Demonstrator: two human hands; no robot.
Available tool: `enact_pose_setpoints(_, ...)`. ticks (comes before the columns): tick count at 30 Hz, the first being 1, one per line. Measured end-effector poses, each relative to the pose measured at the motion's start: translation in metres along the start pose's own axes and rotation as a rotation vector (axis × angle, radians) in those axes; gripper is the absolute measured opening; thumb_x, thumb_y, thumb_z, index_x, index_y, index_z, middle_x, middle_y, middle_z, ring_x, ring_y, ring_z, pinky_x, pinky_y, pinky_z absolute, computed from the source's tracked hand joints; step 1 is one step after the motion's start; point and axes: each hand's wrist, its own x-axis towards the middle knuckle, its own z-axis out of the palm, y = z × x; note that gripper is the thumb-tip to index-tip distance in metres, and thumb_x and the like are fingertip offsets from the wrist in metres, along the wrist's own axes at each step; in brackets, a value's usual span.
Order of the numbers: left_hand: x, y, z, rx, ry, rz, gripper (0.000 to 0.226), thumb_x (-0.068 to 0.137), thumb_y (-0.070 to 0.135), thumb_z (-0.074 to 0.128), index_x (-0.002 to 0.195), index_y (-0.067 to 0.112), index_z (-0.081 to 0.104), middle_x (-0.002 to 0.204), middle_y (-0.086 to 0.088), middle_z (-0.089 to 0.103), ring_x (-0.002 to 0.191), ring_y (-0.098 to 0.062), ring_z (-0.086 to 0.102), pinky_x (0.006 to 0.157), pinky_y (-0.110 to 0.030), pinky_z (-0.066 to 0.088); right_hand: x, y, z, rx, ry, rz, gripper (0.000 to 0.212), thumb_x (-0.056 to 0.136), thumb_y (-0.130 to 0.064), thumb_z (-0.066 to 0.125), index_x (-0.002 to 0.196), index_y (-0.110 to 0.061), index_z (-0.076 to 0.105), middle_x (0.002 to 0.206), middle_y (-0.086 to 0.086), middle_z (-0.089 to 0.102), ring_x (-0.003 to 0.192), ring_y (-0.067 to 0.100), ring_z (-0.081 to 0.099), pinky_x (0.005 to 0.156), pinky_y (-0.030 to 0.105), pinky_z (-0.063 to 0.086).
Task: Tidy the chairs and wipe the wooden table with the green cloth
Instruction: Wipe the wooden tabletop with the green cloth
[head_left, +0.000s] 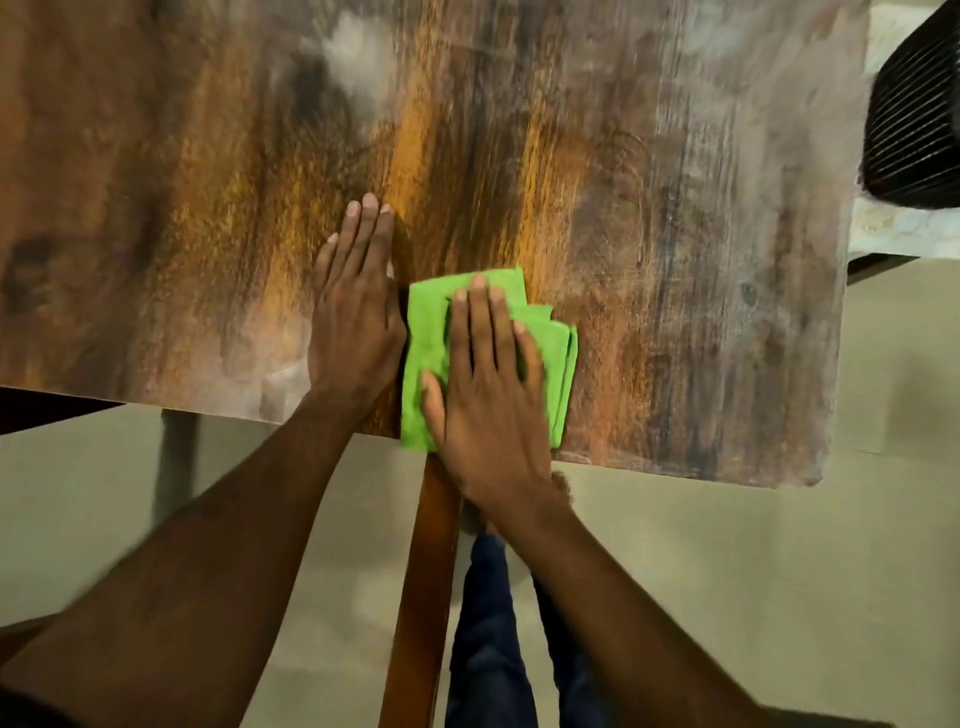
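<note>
Two hands lie flat on the wooden table (649, 218) near its front edge: the folded green cloth (553, 364) sits there with its long axis running from that edge away from the person, its near end just over the edge. The right hand (485, 384) presses on the cloth, fingers straight and pointing away. The left hand (356, 306) rests just beside it, fingers together, on bare wood, above a brown chair rail (423, 597)

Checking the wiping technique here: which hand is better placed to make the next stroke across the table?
The right hand. It lies flat on the green cloth near the wooden table's front edge. The left hand rests on bare wood beside it.
</note>
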Motion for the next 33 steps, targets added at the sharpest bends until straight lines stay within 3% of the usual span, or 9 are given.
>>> enact_pose_setpoints(4,0.000,0.000,0.002,0.050,-0.004,0.016,0.057,0.112,0.020,0.023,0.168,0.008,0.024,0.177,-0.008,0.018,0.165,-0.019,0.011,0.133,-0.043,0.012,0.007,0.012,-0.002,0.041,0.016,-0.040,0.079,0.110,-0.050,0.033,0.170,-0.008,0.002,0.178,0.011,-0.005,0.165,0.022,-0.006,0.133,0.044,0.005)
enact_pose_setpoints(14,-0.001,0.006,0.002,0.119,-0.013,0.009,0.058,0.115,0.029,0.028,0.168,0.007,0.020,0.177,-0.010,0.016,0.165,-0.019,0.009,0.134,-0.036,0.005,0.159,0.061,-0.030,-0.006,0.119,0.023,0.077,0.107,-0.054,0.023,0.169,-0.009,0.015,0.178,0.010,0.009,0.165,0.022,0.009,0.132,0.043,0.011)
enact_pose_setpoints(18,0.001,0.009,0.001,0.172,-0.048,0.021,0.062,0.114,0.034,0.023,0.169,0.006,0.014,0.178,-0.012,0.009,0.165,-0.020,0.004,0.134,-0.044,0.009,0.120,0.059,-0.025,-0.002,0.111,0.059,0.074,0.111,-0.051,0.025,0.170,-0.009,0.011,0.178,0.011,0.005,0.165,0.023,0.004,0.133,0.043,0.008)
enact_pose_setpoints(20,0.002,0.012,0.001,0.225,-0.096,0.114,0.064,0.114,0.034,0.023,0.169,0.007,0.009,0.178,-0.011,0.004,0.165,-0.021,0.001,0.134,-0.047,0.011,0.076,0.055,-0.021,0.000,0.074,0.085,0.074,0.111,-0.049,0.027,0.170,-0.009,0.006,0.178,0.011,0.000,0.165,0.023,0.000,0.134,0.045,0.008)
enact_pose_setpoints(22,0.002,0.013,0.001,0.245,-0.146,0.224,0.065,0.113,0.033,0.025,0.170,0.008,0.007,0.178,-0.009,0.002,0.165,-0.020,0.000,0.134,-0.046,0.010,0.028,0.052,-0.018,-0.009,0.035,0.096,0.075,0.112,-0.049,0.029,0.170,-0.010,0.000,0.178,0.010,-0.006,0.165,0.022,-0.005,0.134,0.045,0.009)
enact_pose_setpoints(25,0.004,0.011,0.002,0.245,-0.168,0.243,0.065,0.113,0.033,0.025,0.170,0.010,0.006,0.179,-0.008,0.002,0.165,-0.018,0.000,0.134,-0.044,0.010,-0.017,0.051,-0.010,-0.027,0.015,0.104,0.078,0.111,-0.049,0.034,0.170,-0.012,0.001,0.179,0.009,-0.006,0.165,0.021,-0.003,0.134,0.045,0.011)
enact_pose_setpoints(29,0.004,0.009,0.004,0.236,-0.170,0.237,0.064,0.113,0.033,0.026,0.170,0.011,0.006,0.179,-0.007,0.003,0.165,-0.018,0.000,0.134,-0.045,0.012,0.002,0.056,-0.007,-0.050,0.030,0.089,0.079,0.109,-0.051,0.033,0.170,-0.011,0.005,0.179,0.009,0.000,0.165,0.021,0.000,0.133,0.044,0.010)
enact_pose_setpoints(33,0.004,0.009,0.003,0.232,-0.172,0.235,0.064,0.113,0.034,0.024,0.170,0.010,0.007,0.179,-0.007,0.004,0.165,-0.018,0.000,0.133,-0.046,0.012,0.080,0.073,-0.019,-0.043,0.097,0.094,0.077,0.109,-0.053,0.027,0.170,-0.010,0.007,0.179,0.008,-0.001,0.165,0.021,0.001,0.133,0.044,0.010)
